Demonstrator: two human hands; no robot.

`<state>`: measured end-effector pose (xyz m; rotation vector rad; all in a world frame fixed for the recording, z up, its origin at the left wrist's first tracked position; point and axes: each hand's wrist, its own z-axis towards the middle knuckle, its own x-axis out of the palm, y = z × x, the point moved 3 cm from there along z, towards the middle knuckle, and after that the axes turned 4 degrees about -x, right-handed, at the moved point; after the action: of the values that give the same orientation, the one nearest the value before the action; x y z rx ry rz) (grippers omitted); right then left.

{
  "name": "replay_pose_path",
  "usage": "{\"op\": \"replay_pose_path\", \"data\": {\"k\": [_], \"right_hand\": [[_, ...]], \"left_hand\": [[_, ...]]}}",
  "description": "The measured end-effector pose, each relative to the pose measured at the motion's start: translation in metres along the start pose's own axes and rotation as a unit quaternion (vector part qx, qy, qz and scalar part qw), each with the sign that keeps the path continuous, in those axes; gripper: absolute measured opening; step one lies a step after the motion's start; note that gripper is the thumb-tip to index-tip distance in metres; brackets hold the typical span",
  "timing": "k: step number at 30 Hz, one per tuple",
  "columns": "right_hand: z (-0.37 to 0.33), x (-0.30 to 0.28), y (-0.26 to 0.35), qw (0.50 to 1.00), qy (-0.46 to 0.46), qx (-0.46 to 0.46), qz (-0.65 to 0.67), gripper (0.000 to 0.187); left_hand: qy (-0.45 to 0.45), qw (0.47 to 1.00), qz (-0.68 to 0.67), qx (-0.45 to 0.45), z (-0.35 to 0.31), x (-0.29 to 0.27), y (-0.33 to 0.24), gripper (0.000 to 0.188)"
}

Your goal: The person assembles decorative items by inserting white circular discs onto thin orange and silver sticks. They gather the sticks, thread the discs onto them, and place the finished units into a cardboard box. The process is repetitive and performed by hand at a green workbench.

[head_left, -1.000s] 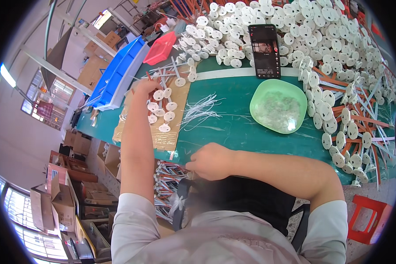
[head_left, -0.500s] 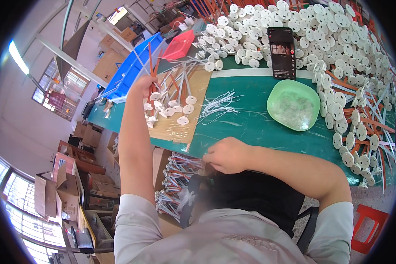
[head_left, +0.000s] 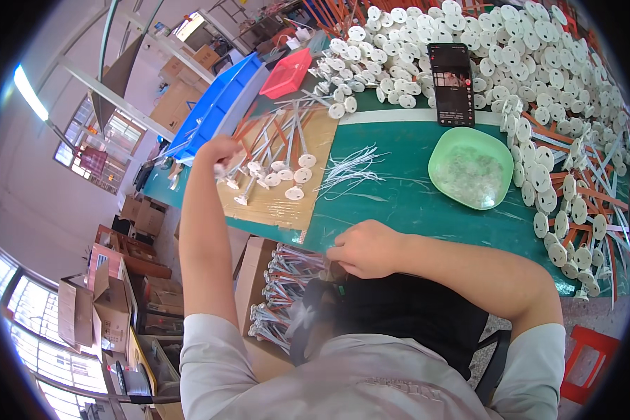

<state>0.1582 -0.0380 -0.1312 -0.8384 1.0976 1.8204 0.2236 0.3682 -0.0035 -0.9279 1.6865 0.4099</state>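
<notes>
My left hand (head_left: 222, 150) is over the left edge of a brown cardboard sheet (head_left: 269, 211), its fingers curled. A blurred white disc (head_left: 220, 170) shows right below it; the hand hides most of what it may hold. Beside it on the sheet lie several white round discs (head_left: 295, 192) on grey and orange strips. My right hand (head_left: 365, 248) is closed at the table's near edge, in front of my lap. What is in its fingers, if anything, is hidden. Between the hands and farther back lies a loose bunch of thin white ties (head_left: 350, 170).
A green bowl (head_left: 437, 183) of clear small pieces stands on the green table (head_left: 399, 210). Behind it a phone (head_left: 453, 94) leans against a big heap of white discs (head_left: 518, 42). Blue bin (head_left: 213, 105) and red tray (head_left: 287, 73) sit back left. A carton (head_left: 254, 269) of bundled strips is below.
My left hand has moved left and down, and the orange strips that stood up from it no longer show above it. My right hand has stayed nearly still.
</notes>
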Motion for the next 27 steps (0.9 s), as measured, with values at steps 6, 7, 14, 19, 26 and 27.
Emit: {"op": "replay_pose_path", "data": {"k": [6,7,14,19,26,27], "right_hand": [[-0.003,0.006,-0.004,0.999,-0.029,-0.002,-0.012,0.012],[-0.004,0.007,-0.006,1.000,-0.022,0.003,-0.014,0.013],[-0.004,0.006,-0.012,0.999,0.025,0.034,-0.006,0.017],[0.002,0.002,-0.003,0.999,0.042,0.024,0.008,0.019],[0.004,0.003,-0.004,0.999,0.027,0.024,0.039,0.019],[0.005,0.003,-0.004,0.998,0.029,0.020,0.043,0.019]], "left_hand": [[-0.064,0.930,0.354,-0.077,0.010,-0.053,0.042,0.014],[-0.078,0.905,0.415,-0.049,0.015,-0.061,0.044,0.012],[-0.277,0.960,-0.034,0.023,0.062,-0.078,-0.021,0.020],[-0.203,0.973,-0.060,0.091,0.059,-0.017,-0.111,0.023],[-0.189,0.959,0.135,0.161,0.081,0.080,-0.202,0.042],[-0.202,0.958,0.129,0.155,0.087,0.088,-0.205,0.045]]}}
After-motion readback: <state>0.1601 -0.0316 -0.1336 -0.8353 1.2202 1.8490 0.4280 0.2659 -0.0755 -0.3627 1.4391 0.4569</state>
